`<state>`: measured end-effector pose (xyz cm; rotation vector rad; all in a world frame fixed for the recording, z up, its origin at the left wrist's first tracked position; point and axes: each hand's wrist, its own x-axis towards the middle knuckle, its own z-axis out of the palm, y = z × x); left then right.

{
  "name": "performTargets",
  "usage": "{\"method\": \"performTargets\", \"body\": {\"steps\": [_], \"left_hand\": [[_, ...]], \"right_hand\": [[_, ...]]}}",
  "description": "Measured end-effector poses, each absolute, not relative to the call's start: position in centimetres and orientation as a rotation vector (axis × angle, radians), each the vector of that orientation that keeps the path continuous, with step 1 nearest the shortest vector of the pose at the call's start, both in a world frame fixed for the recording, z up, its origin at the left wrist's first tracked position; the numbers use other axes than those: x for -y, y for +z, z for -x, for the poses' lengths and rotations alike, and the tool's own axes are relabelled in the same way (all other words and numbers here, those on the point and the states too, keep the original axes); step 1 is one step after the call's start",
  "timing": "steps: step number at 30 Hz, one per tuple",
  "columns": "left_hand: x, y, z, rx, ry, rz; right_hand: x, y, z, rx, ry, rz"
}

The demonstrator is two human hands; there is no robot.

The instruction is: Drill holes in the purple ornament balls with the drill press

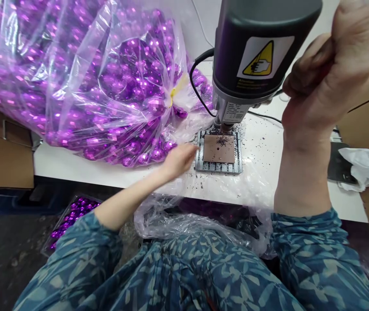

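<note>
My left hand [179, 160] lies flat-fingered on the white table, its fingertips at the edge of a slotted metal fixture [218, 164], and it holds nothing I can see. A copper-brown square plate [219, 148] sits in that fixture with dark granules on it. Directly above hangs a dark grey motorised press head [252, 47] with a yellow warning label. My right hand [336, 73] is raised beside that head with its fingers curled, and their inside is hidden. A thin dark strand shows at its fingertips.
A big clear bag of shiny purple baubles [96, 82], tied with yellow, fills the back left of the table. Black cables run behind the press. Dark specks and plastic film [223, 181] cover the table. Cardboard boxes stand at both sides, with a tray of purple baubles [72, 220] below left.
</note>
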<state>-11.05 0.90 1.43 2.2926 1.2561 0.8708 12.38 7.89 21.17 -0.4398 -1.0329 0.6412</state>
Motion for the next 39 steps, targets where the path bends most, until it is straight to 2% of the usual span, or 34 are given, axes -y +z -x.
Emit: {"method": "performTargets", "body": {"steps": [5,10,17,21,25,29,39], "left_hand": [[-16.3,-0.4,12.5,-1.694,0.868,-2.217],[-21.4,-1.8,12.6,-1.646,0.917,-2.175],[-15.9,0.2,13.6,-1.557,0.921,-2.158],[-9.7,1.9,13.3,-1.261,1.148,-1.836],[-5.7,2.6,11.7,-1.002,1.088,-1.457],[-4.4,1.6,9.4,-0.903,1.036,-1.313],[-5.4,-1.1,6.9,-0.919,1.118,-1.431]], "right_hand": [[-8.2,20.8,-12.4,0.995,0.63,0.404],[-8.5,20.3,-12.7,1.054,0.593,0.377],[-8.4,20.1,-12.7,1.078,0.592,0.38],[-8.4,20.2,-12.6,1.067,0.586,0.38],[-8.5,20.4,-12.5,1.061,0.585,0.418],[-9.0,20.4,-12.4,1.044,0.568,0.429],[-8.3,20.0,-12.8,1.049,0.631,0.379]]}}
